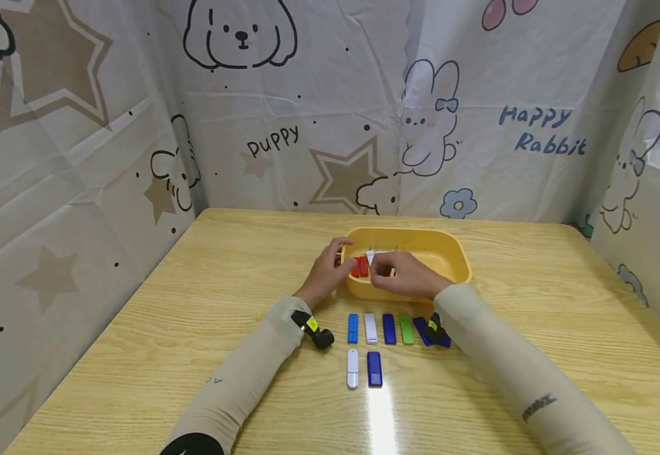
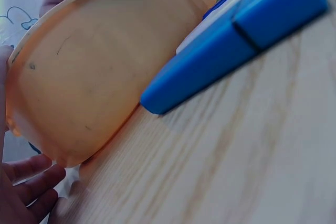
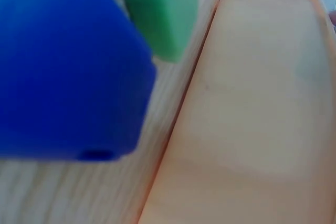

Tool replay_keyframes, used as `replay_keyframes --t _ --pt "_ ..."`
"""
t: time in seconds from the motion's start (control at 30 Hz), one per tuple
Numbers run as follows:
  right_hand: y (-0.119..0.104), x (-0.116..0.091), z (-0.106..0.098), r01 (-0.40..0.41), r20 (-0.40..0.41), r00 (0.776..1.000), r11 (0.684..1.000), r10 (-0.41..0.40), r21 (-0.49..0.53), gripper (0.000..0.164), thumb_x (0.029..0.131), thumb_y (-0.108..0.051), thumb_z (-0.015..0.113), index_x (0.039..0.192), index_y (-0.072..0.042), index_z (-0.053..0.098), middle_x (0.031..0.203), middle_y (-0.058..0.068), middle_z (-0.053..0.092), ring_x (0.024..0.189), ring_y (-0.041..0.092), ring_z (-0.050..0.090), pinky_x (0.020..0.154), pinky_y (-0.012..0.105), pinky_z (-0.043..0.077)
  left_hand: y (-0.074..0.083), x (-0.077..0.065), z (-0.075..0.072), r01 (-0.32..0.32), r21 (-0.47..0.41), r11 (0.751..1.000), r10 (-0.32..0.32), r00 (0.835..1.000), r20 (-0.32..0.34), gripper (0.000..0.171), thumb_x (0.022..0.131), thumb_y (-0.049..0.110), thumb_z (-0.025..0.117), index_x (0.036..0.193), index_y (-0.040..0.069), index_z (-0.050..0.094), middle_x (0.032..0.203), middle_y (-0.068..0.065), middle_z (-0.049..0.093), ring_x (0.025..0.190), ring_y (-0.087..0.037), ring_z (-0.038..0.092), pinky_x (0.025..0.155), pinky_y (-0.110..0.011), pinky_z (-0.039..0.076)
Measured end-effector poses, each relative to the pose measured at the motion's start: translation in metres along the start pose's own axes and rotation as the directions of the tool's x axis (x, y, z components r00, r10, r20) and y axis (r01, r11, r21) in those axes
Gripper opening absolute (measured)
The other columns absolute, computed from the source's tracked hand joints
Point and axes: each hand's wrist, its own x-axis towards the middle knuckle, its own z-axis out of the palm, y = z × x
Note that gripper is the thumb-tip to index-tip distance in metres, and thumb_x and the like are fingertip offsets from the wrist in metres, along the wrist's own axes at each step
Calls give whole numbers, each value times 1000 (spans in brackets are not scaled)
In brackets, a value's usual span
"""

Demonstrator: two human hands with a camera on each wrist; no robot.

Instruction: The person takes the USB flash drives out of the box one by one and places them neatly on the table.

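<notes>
A yellow tray (image 1: 449, 256) sits mid-table, holding red USB sticks (image 1: 360, 266) at its left end. My left hand (image 1: 327, 272) curls over the tray's left rim, thumb beside the red sticks. My right hand (image 1: 404, 275) reaches over the near rim and pinches a small white stick (image 1: 371, 256) above the red ones. In the left wrist view, fingers (image 2: 26, 192) lie by the tray's outer wall (image 2: 79, 77), next to a blue stick (image 2: 231, 40). The right wrist view shows the tray wall (image 3: 252, 103), a dark blue stick (image 3: 63, 77) and a green stick (image 3: 157, 9), all blurred.
Between my forearms lies a row of sticks: blue (image 1: 353, 328), white (image 1: 370, 328), dark blue (image 1: 389, 328), green (image 1: 406, 328), and another dark blue (image 1: 423, 330). Nearer me lie a white stick (image 1: 353, 368) and a blue one (image 1: 374, 369). Printed curtains wall in the wooden table (image 1: 222, 284).
</notes>
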Motion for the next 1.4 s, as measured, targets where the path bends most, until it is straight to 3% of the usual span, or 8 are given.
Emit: replay_keyframes --t 0.17,0.4,0.63,0.73,0.87,1.1,1.4 --pt "0 -3 0 13 -49 999 999 -12 33 5 87 -15 63 89 -10 66 78 -1 60 74 19 55 68 34 49 -1 0 0 -2 1 1000 2 1000 0 44 95 25 54 136 15 44 137 -8 46 121 -25 47 102 -42 42" --pt "1 -4 1 -10 -113 994 999 15 46 9 96 -20 57 95 -12 62 81 -1 62 75 19 55 69 33 50 -1 1 1 -8 -3 1000 8 1000 -3 46 94 27 54 137 14 44 139 -7 44 123 -25 45 103 -42 41" --pt "4 -5 0 -27 -200 978 988 58 152 14 102 -29 46 108 -17 51 79 7 60 67 25 58 60 32 52 -3 2 2 -10 -13 1000 10 1000 -5 45 95 25 54 137 16 44 141 -7 43 122 -25 46 102 -42 41" --pt "2 -5 -1 -27 -230 970 980 73 199 16 102 -28 45 111 -16 49 85 15 63 65 26 61 58 35 54 -3 1 2 -6 -7 1000 6 1000 -2 46 94 27 53 137 16 44 140 -7 44 123 -25 46 102 -43 41" --pt "1 -5 -3 -42 -239 966 969 102 243 19 101 -19 50 119 -14 46 97 20 62 66 22 66 60 36 56 -3 1 2 0 -1 1000 0 1000 -4 46 94 28 53 137 16 44 138 -8 46 121 -26 47 101 -43 42" --pt "0 -6 -6 -38 -233 967 962 104 272 50 96 -5 56 141 -19 39 106 21 59 75 23 69 71 34 58 -2 0 2 -3 1 1000 3 1000 -7 44 96 23 54 137 14 44 139 -7 45 122 -26 46 103 -43 41" --pt "-8 -11 -16 -161 -220 948 943 230 292 66 86 -9 71 141 -22 38 114 13 56 95 26 68 84 41 54 -2 1 2 6 4 1000 -6 1000 -8 43 95 26 53 137 18 43 141 -7 44 122 -26 46 104 -44 40"
